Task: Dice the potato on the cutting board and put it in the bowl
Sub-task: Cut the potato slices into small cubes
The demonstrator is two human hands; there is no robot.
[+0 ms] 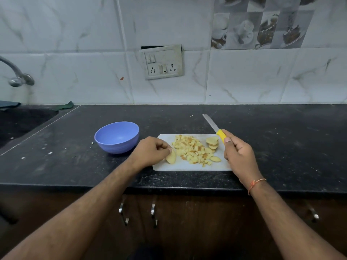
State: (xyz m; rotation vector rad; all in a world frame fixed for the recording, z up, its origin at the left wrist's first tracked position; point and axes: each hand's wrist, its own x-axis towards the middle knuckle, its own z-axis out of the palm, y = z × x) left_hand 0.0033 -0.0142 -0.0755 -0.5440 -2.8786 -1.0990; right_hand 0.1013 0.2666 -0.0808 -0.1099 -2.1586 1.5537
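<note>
Mostly diced: cubes (191,150) piled on board (187,167), bowl (117,136) empty. Left hand (151,152) pinches a slice (171,157), right hand (237,153) grips knife (216,127) (blade lifted); few slices (212,142) left.

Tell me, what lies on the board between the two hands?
Between left hand and right hand, the head view shows diced potato and slices on the cutting board.

Dim, cool, even light falls from above; the tiled wall (75,44) is the brightest area. The dark tabletop (281,147) shows faint sheen and soft shadows. Straight lines bow toward the frame edges, and the lower corners look soft.
</note>
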